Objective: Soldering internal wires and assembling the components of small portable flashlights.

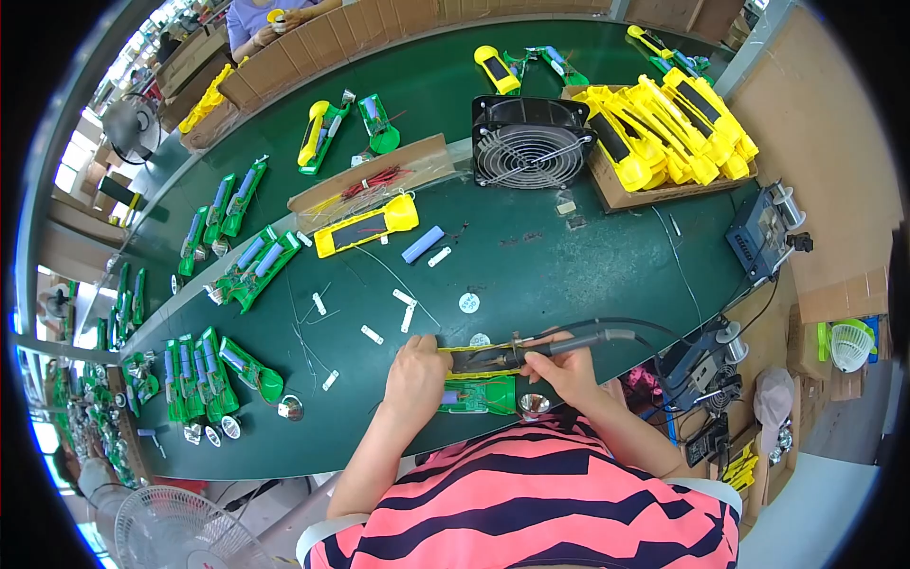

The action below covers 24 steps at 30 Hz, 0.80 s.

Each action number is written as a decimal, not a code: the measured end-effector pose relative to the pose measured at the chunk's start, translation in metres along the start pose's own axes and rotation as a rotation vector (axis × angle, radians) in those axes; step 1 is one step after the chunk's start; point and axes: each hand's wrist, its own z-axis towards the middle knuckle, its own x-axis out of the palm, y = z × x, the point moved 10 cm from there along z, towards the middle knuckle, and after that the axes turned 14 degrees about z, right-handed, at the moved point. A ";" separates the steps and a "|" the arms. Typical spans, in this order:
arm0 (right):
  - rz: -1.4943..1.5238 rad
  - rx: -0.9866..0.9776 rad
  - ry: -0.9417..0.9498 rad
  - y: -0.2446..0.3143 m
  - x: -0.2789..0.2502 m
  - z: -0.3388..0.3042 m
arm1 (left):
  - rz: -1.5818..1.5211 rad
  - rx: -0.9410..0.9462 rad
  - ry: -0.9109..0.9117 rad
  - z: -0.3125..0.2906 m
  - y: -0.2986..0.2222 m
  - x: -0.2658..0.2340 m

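Close to the table's near edge, my left hand point(417, 375) is closed on the left end of a yellow torch housing point(436, 350), which lies crosswise. My right hand point(561, 368) grips a black soldering iron point(507, 355); its thin end reaches over the open housing, and the tip itself is too small to make out. Just below the housing rests a green half-shell point(488, 395) with a circuit board and a blue battery cell, partly hidden by my left hand. A round silver reflector point(534, 406) sits at its right end.
Several green battery assemblies point(199, 379) stand at the left. Beyond my hands lie white strips point(373, 335), a blue cell point(423, 245) and a yellow housing point(398, 214). Farther off are a black fan point(529, 152) and a box of yellow housings point(664, 133). Soldering stations point(758, 232) stand at the right.
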 end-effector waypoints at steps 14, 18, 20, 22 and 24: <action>-0.881 -0.392 0.164 0.060 0.010 -0.024 | 0.073 -0.005 -0.011 0.001 0.000 -0.001; -0.880 -0.278 0.217 0.047 0.009 -0.020 | 0.066 -0.023 -0.025 0.001 0.001 -0.002; -0.860 -0.258 0.204 0.045 0.005 -0.019 | 0.071 -0.029 -0.024 0.001 0.001 -0.003; -0.840 -0.239 0.192 0.043 0.003 -0.017 | 0.078 -0.037 -0.023 0.000 0.002 -0.004; -0.856 -0.196 0.196 0.041 0.001 -0.016 | 0.105 -0.041 -0.038 0.001 0.003 -0.006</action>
